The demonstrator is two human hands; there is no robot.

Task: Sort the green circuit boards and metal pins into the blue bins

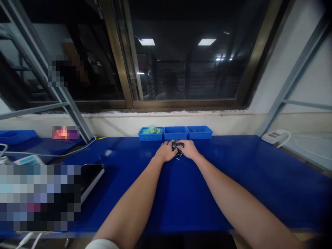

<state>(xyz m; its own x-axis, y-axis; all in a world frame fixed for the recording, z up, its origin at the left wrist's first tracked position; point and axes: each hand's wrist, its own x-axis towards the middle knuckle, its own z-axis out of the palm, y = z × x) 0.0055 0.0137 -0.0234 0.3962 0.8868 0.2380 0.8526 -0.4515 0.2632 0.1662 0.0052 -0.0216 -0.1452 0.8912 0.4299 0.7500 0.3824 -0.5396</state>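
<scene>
Blue desk (233,180), wide bare stretch right and toward me. Three bins (175,133) at far edge by wall. My left hand (166,152) and right hand (189,149) cup a screw pile (177,148) just before bins, fingers curled loosely round it.

glossy blue tabletop (233,180), plastic bins (175,133), metal screws (177,148)

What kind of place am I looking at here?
Probably a workbench in a small factory or assembly workshop. A blue bench top carries three small blue parts bins against the wall, and both hands, left and right, gather a pile of small dark metal parts. Metal rack frames stand at the sides.
</scene>
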